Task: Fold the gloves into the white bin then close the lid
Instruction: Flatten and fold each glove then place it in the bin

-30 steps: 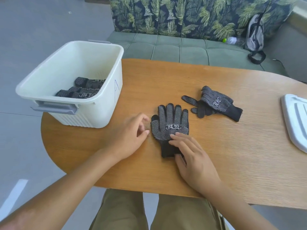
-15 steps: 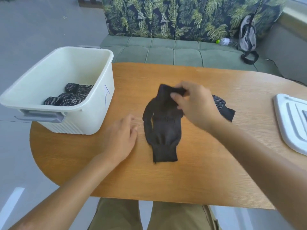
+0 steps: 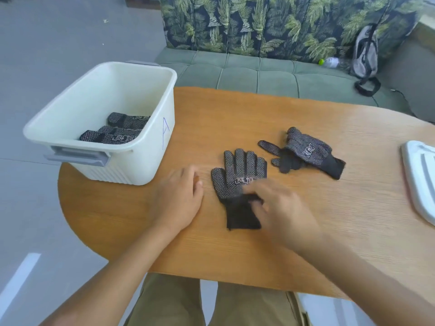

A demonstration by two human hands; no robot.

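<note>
Nearest, right hand [image 3: 280,208] lies blurred over the cuff of a black knit glove w/ white grip dots [image 3: 237,182]; whether its grip pinches the cuff or just rests, can't tell. That glove lies flat, dots up, on the oval wooden desk [image 3: 329,220]. Left hand [image 3: 176,198] rests on the desk just left of the glove, fingers relaxed, not touching it. Beyond, right of the flat glove, a crumpled black dotted glove [image 3: 306,151]. White plastic lid [image 3: 419,182] at far right edge. Left of the glove, the white plastic bin [image 3: 150,147], lid off, w/ folded dotted gloves [image 3: 117,132] inside.
</note>
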